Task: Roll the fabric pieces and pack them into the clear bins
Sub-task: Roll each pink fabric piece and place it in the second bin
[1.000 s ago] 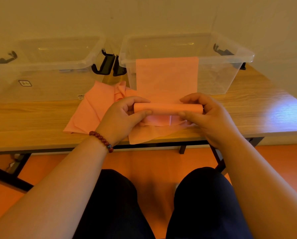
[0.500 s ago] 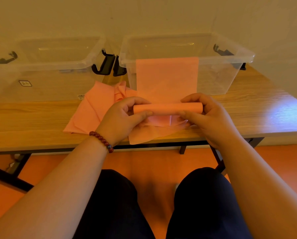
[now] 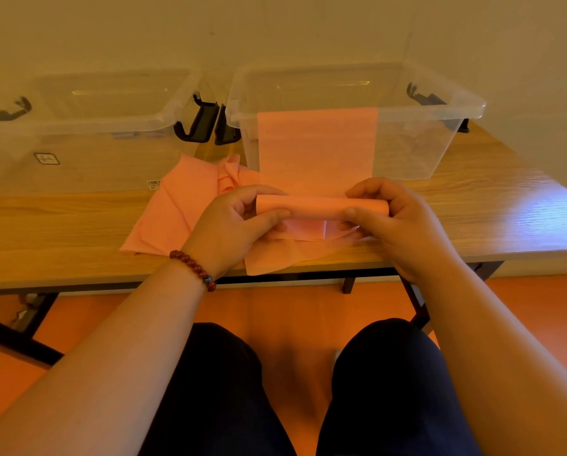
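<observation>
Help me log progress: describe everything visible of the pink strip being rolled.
The pink strip is thin, salmon-coloured cloth. Its near end is wound into a slim tube lying crosswise, pinched by the left hand and right hand. The unrolled length runs flat up the front wall of the right bin to its rim.
</observation>
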`<action>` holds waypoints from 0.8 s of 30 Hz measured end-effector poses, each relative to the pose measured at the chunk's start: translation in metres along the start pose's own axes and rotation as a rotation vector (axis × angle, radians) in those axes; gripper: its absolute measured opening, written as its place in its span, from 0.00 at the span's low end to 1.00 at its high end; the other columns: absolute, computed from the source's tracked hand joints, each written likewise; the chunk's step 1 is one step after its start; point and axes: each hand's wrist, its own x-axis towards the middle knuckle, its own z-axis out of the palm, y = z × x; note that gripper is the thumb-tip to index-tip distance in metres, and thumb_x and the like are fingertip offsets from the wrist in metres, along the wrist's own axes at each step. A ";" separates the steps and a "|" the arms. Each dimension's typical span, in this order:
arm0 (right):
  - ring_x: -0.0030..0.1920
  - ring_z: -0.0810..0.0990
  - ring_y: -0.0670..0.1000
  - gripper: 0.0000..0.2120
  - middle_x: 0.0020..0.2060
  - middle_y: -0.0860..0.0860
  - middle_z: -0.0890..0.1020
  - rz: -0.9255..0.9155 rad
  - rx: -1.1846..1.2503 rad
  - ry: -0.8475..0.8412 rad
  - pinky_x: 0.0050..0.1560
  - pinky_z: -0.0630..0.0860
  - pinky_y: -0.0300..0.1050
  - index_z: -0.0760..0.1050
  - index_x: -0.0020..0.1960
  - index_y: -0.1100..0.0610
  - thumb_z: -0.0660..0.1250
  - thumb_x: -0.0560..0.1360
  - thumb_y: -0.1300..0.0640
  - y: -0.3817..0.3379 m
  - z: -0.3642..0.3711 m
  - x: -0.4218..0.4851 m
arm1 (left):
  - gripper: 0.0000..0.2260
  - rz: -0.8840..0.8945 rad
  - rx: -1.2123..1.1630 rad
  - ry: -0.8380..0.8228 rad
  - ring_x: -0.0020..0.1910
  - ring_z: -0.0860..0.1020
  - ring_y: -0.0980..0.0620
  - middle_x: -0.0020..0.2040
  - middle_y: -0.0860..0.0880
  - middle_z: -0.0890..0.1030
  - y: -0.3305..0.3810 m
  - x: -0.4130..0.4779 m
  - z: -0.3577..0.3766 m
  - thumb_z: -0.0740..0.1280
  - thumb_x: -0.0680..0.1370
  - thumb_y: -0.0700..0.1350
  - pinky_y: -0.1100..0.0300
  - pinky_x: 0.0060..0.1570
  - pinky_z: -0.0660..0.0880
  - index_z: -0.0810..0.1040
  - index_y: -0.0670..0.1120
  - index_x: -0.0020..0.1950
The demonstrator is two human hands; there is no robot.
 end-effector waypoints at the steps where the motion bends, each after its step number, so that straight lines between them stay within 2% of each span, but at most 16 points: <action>1: 0.43 0.84 0.49 0.13 0.41 0.41 0.84 0.002 -0.005 -0.007 0.45 0.82 0.47 0.77 0.51 0.48 0.74 0.69 0.58 0.000 0.000 0.000 | 0.08 0.011 0.008 0.003 0.36 0.81 0.61 0.39 0.54 0.82 0.001 0.000 0.000 0.69 0.76 0.38 0.68 0.36 0.77 0.79 0.52 0.49; 4: 0.44 0.84 0.48 0.14 0.42 0.40 0.83 0.001 -0.041 0.008 0.47 0.82 0.49 0.78 0.50 0.46 0.74 0.70 0.61 0.001 -0.002 0.000 | 0.08 0.006 -0.006 -0.002 0.37 0.81 0.61 0.41 0.54 0.82 0.000 0.000 0.000 0.69 0.75 0.39 0.68 0.37 0.77 0.79 0.52 0.50; 7: 0.38 0.82 0.44 0.07 0.38 0.42 0.83 -0.016 -0.080 0.025 0.41 0.79 0.40 0.77 0.48 0.48 0.71 0.74 0.59 0.002 -0.002 0.000 | 0.15 -0.028 -0.037 -0.029 0.48 0.82 0.57 0.50 0.54 0.82 -0.003 0.002 -0.001 0.71 0.73 0.39 0.63 0.43 0.80 0.77 0.57 0.53; 9: 0.35 0.80 0.42 0.05 0.36 0.40 0.82 -0.025 -0.098 0.035 0.37 0.77 0.36 0.77 0.47 0.48 0.70 0.74 0.57 0.001 -0.001 -0.001 | 0.17 -0.030 -0.027 -0.042 0.50 0.81 0.58 0.52 0.55 0.81 -0.005 0.003 -0.001 0.72 0.72 0.38 0.61 0.45 0.80 0.77 0.58 0.53; 12: 0.35 0.80 0.42 0.08 0.37 0.40 0.82 -0.006 -0.062 0.037 0.37 0.78 0.37 0.77 0.49 0.47 0.71 0.73 0.58 0.001 0.000 -0.001 | 0.15 -0.019 0.036 -0.013 0.48 0.80 0.59 0.51 0.56 0.80 -0.004 0.003 -0.001 0.73 0.72 0.38 0.63 0.44 0.79 0.78 0.57 0.50; 15: 0.44 0.81 0.47 0.16 0.46 0.42 0.81 0.005 -0.078 0.007 0.44 0.81 0.45 0.76 0.52 0.44 0.74 0.70 0.60 0.001 0.000 0.000 | 0.11 -0.030 0.032 0.007 0.42 0.81 0.57 0.48 0.53 0.82 -0.004 0.003 -0.001 0.72 0.73 0.39 0.62 0.41 0.80 0.79 0.55 0.49; 17: 0.46 0.80 0.50 0.17 0.48 0.42 0.79 0.004 -0.114 0.008 0.46 0.82 0.47 0.76 0.51 0.43 0.74 0.70 0.62 0.001 -0.001 0.000 | 0.10 -0.029 0.025 0.006 0.37 0.81 0.58 0.45 0.52 0.82 -0.003 0.003 -0.001 0.71 0.74 0.39 0.65 0.39 0.79 0.79 0.54 0.49; 21: 0.37 0.81 0.43 0.11 0.39 0.42 0.82 0.010 -0.099 0.066 0.38 0.79 0.38 0.76 0.50 0.46 0.72 0.73 0.59 0.000 0.000 -0.001 | 0.13 -0.038 0.008 -0.010 0.41 0.80 0.60 0.48 0.54 0.81 -0.003 0.002 -0.001 0.72 0.72 0.37 0.64 0.40 0.79 0.79 0.54 0.50; 22: 0.35 0.81 0.43 0.09 0.37 0.41 0.83 0.011 -0.103 0.078 0.37 0.78 0.37 0.76 0.50 0.47 0.72 0.73 0.58 0.000 0.001 -0.001 | 0.14 -0.041 0.006 -0.009 0.42 0.80 0.60 0.48 0.55 0.80 -0.003 0.002 -0.001 0.73 0.72 0.37 0.63 0.40 0.79 0.78 0.55 0.50; 24: 0.31 0.79 0.45 0.07 0.34 0.46 0.83 0.014 -0.101 0.100 0.32 0.76 0.39 0.77 0.50 0.48 0.71 0.74 0.55 0.000 0.002 -0.002 | 0.13 -0.033 0.032 0.003 0.39 0.79 0.61 0.46 0.55 0.80 -0.003 0.002 -0.001 0.72 0.73 0.38 0.66 0.37 0.77 0.78 0.56 0.50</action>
